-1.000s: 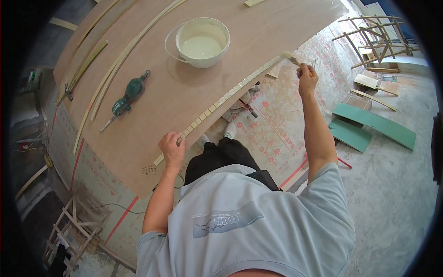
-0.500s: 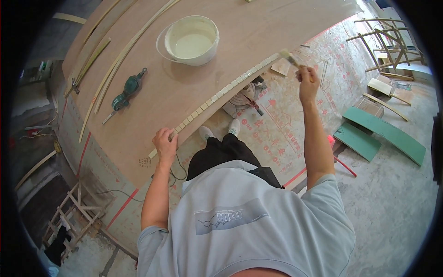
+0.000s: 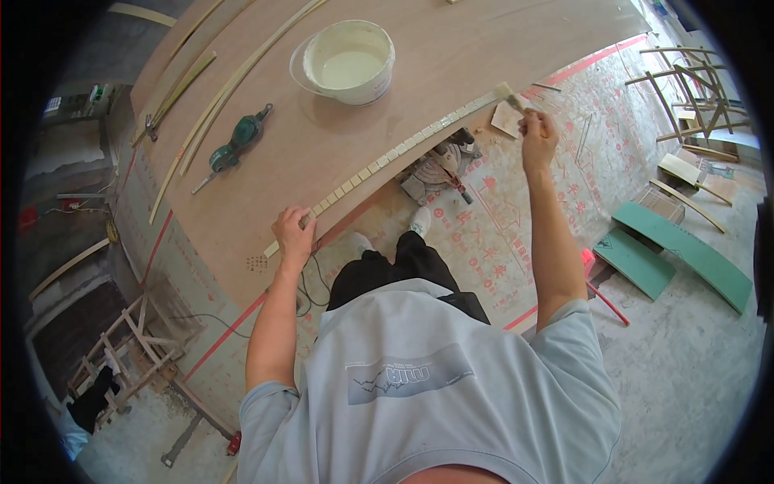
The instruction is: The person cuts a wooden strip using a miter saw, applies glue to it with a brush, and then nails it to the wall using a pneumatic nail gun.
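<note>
A long kerfed wooden strip (image 3: 395, 153), cut into several small pale blocks, lies along the near edge of a big plywood sheet (image 3: 322, 137). My left hand (image 3: 294, 234) presses down on the strip's near end. My right hand (image 3: 538, 137) holds a paintbrush (image 3: 512, 98), whose bristles touch the strip's far end. A white bucket (image 3: 351, 60) of pale glue stands on the sheet beyond the strip.
A green power tool (image 3: 238, 145) and several thin curved wooden strips (image 3: 205, 113) lie on the sheet's left part. A mitre saw (image 3: 439, 169) sits on the floor under the sheet's edge. Green boards (image 3: 669, 250) and wooden frames (image 3: 685, 81) lie at right.
The brush has stayed at the strip's far end with small shifts of my right hand. My left hand keeps holding the near end. The view has shifted slightly.
</note>
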`<state>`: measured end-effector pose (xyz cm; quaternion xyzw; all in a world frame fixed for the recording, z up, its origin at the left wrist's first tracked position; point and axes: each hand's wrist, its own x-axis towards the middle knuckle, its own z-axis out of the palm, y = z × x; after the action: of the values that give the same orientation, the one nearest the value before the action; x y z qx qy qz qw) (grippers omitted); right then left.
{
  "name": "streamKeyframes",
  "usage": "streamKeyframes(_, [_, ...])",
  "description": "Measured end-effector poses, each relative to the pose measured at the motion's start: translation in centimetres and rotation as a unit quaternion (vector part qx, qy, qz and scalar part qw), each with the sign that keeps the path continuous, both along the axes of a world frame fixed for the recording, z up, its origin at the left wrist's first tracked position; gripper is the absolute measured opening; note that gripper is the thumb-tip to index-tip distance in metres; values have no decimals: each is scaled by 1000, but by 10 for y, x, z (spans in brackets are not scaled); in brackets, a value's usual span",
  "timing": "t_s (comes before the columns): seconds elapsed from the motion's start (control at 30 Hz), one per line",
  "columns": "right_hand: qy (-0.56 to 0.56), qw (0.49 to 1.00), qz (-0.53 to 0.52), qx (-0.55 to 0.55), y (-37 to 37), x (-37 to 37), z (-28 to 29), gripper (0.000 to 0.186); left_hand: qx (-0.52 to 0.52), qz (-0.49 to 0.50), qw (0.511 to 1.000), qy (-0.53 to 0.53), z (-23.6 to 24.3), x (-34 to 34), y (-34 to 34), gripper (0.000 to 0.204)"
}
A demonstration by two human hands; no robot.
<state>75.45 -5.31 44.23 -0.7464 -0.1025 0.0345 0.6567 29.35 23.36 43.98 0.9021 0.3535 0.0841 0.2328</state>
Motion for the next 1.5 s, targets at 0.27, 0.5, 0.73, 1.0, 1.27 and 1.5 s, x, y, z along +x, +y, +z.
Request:
streamKeyframes(0.27, [51,991,120,-19,27,-92,14,21,-27,16,999,16,2,-11,-1,33])
streamKeyframes(0.5, [-9,999,32,-43,22,-82,7,20,31,3,999,-5,7,-68,10,40])
streamKeyframes(0.73, [2,970,204,-133,80,-262,33,15,20,-16,997,-69,-6,-90,20,18])
streamKeyframes(1.0, [97,979,155,-95,90,-270,18,18,7,-51,994,-96,-12,-98,32,16])
streamKeyframes(1.27, [16,981,135,-140,82,-297,19,19,-1,-66,992,-103,-12,-96,38,15])
streamKeyframes(1.5, [-41,984,171,-34,140,-310,146,14,3,-52,994,-96,-6,-101,35,19])
